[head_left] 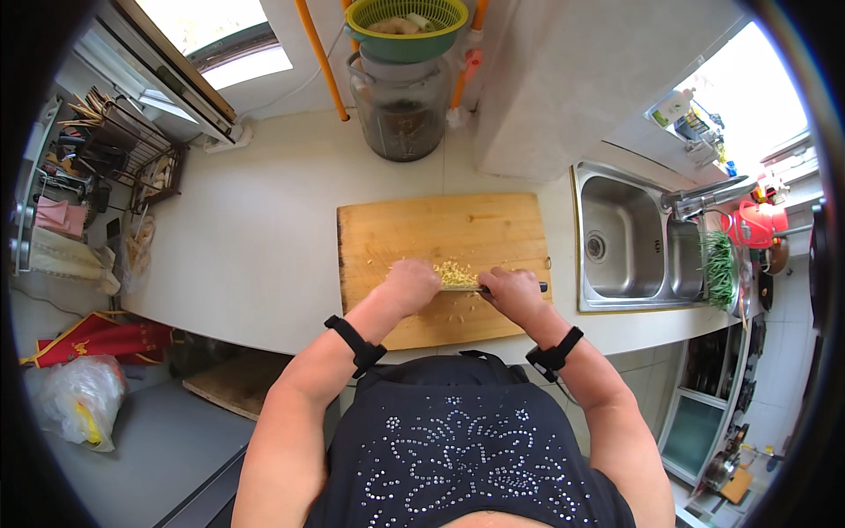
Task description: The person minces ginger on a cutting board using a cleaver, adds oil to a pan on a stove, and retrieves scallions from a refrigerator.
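Note:
A wooden cutting board point(442, 231) lies on the pale counter before me. Finely chopped pale-yellow pieces point(457, 272) are heaped near its middle, with a few scattered around. A kitchen knife point(461, 288) lies crosswise at the near side of the heap, its black handle to the right. My right hand point(513, 292) is closed around the handle, and the handle's end sticks out past it. My left hand point(414, 282) is closed at the other end of the blade; the fingers hide that tip, and they seem to grip or press it.
Right of the board is a steel double sink point(620, 237) with a faucet point(706, 198) and green stalks point(719, 267) beside it. Behind the board stands a large glass jar point(403, 119) under a green colander point(406, 39). A wire rack point(148, 158) stands on the left.

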`<state>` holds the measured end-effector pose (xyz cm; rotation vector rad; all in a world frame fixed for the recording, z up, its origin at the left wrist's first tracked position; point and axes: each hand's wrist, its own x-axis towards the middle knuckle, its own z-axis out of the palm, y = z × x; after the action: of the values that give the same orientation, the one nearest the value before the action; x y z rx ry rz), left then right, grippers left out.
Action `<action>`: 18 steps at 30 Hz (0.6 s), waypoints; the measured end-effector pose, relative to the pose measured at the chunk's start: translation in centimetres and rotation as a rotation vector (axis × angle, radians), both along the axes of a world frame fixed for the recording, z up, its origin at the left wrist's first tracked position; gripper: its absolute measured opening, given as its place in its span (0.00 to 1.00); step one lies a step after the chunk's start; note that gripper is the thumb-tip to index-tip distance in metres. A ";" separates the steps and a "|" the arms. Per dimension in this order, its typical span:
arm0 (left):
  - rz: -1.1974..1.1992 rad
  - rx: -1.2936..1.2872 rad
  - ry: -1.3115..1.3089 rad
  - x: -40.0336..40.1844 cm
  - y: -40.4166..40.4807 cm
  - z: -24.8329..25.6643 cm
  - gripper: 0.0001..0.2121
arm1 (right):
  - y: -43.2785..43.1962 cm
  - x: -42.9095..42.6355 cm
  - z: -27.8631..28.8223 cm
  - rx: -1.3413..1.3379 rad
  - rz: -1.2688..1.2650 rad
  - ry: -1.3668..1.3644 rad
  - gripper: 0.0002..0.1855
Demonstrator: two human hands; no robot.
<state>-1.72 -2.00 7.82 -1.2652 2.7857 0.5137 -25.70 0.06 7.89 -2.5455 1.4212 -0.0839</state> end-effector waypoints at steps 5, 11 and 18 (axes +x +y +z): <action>-0.076 -0.040 -0.066 -1.6 -0.8 1.5 0.05 | 1.4 -0.9 -1.0 -0.055 -0.061 -0.198 0.05; -0.027 -0.020 0.200 2.6 -2.1 -2.4 0.04 | -2.7 2.0 2.9 0.083 0.023 0.181 0.05; -0.096 -0.021 -0.005 0.4 -4.1 -2.0 0.04 | -2.4 -0.1 0.2 0.068 -0.077 0.006 0.09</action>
<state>-1.30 -6.07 5.77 -1.1284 2.8377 0.4757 -25.78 -2.34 8.06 -2.4397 1.4979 -0.0398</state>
